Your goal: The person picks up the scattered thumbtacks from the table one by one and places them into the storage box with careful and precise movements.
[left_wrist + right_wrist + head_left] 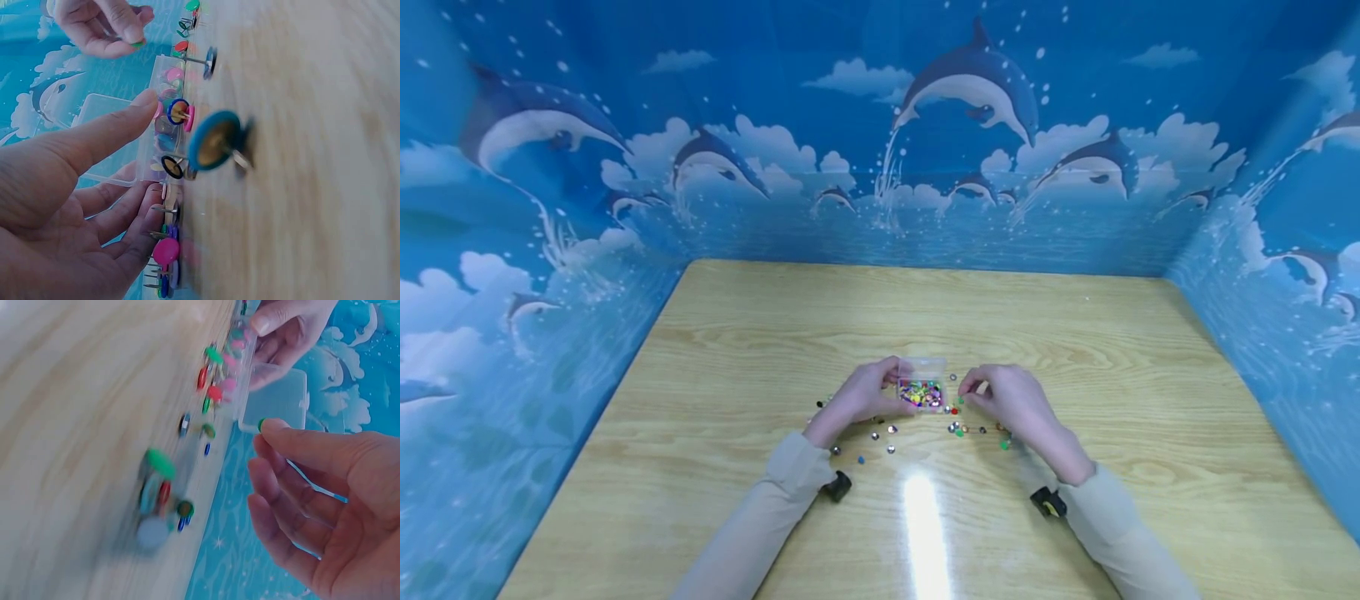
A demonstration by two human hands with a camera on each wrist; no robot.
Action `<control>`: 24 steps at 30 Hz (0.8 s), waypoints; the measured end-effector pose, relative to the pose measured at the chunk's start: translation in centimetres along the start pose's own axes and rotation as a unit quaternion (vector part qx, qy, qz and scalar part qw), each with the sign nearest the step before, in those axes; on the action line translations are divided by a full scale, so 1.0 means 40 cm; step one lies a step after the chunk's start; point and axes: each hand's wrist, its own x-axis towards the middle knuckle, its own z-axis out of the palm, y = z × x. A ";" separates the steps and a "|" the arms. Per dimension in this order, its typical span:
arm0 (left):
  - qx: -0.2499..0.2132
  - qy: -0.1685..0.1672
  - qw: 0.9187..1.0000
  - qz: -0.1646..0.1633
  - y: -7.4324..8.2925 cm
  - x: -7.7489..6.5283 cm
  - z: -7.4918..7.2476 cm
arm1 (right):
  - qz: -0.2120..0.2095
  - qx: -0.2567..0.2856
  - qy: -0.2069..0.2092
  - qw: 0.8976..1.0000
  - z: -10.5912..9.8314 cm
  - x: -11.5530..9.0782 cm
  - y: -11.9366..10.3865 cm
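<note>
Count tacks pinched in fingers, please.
1: a green tack, in the right hand's grip, right of the open clear box the left hand holds. Fingers may hide others.

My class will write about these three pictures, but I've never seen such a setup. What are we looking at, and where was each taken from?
There is no robot here, just a person working with two bare hands. The wide picture comes from a camera worn on the head, looking forward and down; the two close ones come from cameras on the wrists.

On the wooden table, with a blue dolphin backdrop around it, colorful loose thumbtacks lie scattered. The left hand holds a small clear box, lid open, with more tacks inside. The right hand pinches a green tack between its fingers, beside the box.
</note>
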 end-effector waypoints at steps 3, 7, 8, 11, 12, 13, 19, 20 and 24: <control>-0.001 0.000 1.000 0.001 -0.001 0.000 0.000 | -0.005 0.010 0.002 1.000 0.010 0.012 -0.018; -0.004 -0.002 1.000 0.002 -0.001 0.000 -0.001 | -0.006 0.032 0.000 0.999 0.022 0.024 -0.040; -0.004 -0.002 1.000 0.002 -0.001 0.000 -0.002 | -0.008 0.037 -0.001 0.999 0.025 0.027 -0.045; -0.001 -0.004 1.000 0.004 0.000 0.000 -0.001 | -0.011 0.044 -0.003 0.999 0.031 0.033 -0.056; 0.001 -0.004 1.000 0.004 0.000 0.000 -0.002 | -0.012 0.044 -0.003 0.999 0.032 0.035 -0.059; 0.002 -0.004 1.000 0.003 0.000 0.000 -0.002 | -0.014 0.044 -0.002 0.999 0.034 0.037 -0.061; 0.008 -0.002 1.000 -0.003 0.000 -0.001 -0.002 | -0.024 0.046 0.010 0.999 0.042 0.044 -0.076; 0.008 -0.002 1.000 -0.003 0.000 -0.001 -0.002 | -0.024 0.048 0.011 0.999 0.043 0.046 -0.077; 0.006 -0.001 1.000 -0.003 -0.002 0.001 -0.001 | -0.021 0.053 0.012 0.998 0.046 0.048 -0.079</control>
